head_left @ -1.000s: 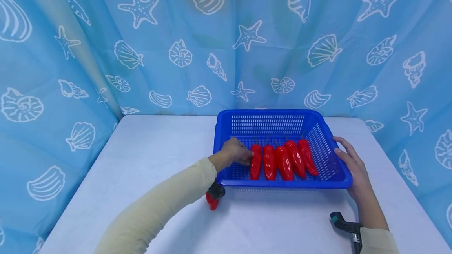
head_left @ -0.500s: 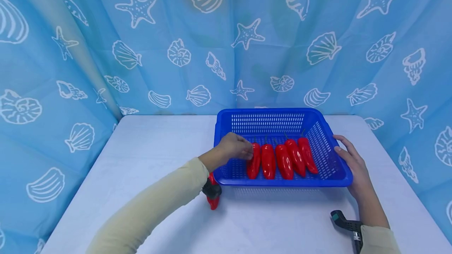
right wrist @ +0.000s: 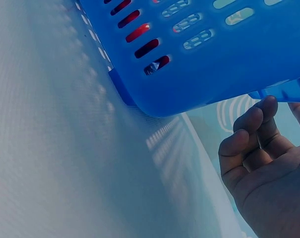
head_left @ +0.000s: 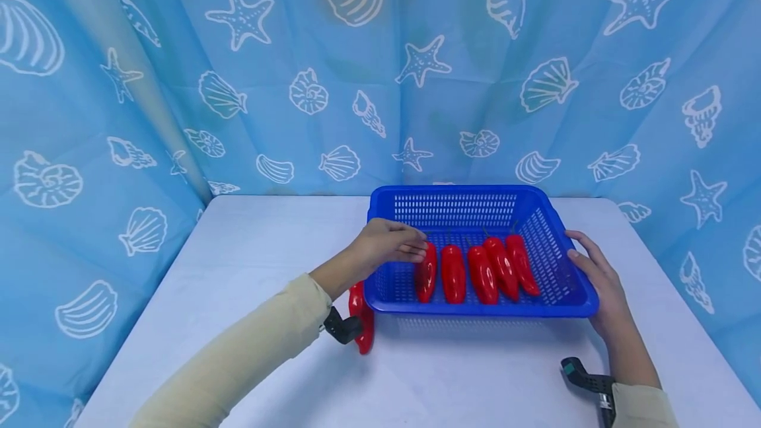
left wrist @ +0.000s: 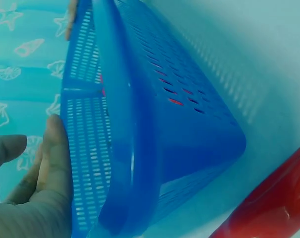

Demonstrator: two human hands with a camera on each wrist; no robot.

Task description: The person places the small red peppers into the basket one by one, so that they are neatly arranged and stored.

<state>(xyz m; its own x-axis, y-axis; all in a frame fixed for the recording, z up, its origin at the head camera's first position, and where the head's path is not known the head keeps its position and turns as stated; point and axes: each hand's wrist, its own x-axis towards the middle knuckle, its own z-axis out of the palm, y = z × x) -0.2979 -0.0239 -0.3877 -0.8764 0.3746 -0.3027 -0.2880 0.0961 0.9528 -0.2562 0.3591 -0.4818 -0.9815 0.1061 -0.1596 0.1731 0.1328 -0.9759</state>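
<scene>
My left hand (head_left: 386,243) hovers over the left part of a blue plastic basket (head_left: 475,309), next to the leftmost red pepper (head_left: 425,279). Its thumb and fingers stand apart with nothing between them in the left wrist view. Several shiny red peppers (head_left: 454,276) lie side by side in the basket, stems toward the back. Against the basket's right rim rests my right hand (head_left: 603,289); its fingers bend loosely below the rim in the right wrist view. Another red pepper (head_left: 366,329) lies on the table, left of the basket, partly hidden by the wrist camera.
A white-covered table (head_left: 267,243) carries the basket. Behind it and at both sides hangs a blue curtain (head_left: 357,84) with white shells and starfish. A black wrist camera (head_left: 585,378) sticks out from the right sleeve, another (head_left: 343,327) from the left.
My left hand has drawn up and left from beside the leftmost pepper, its fingers straightening. That pepper has shifted slightly and leans. The right hand keeps its place at the rim.
</scene>
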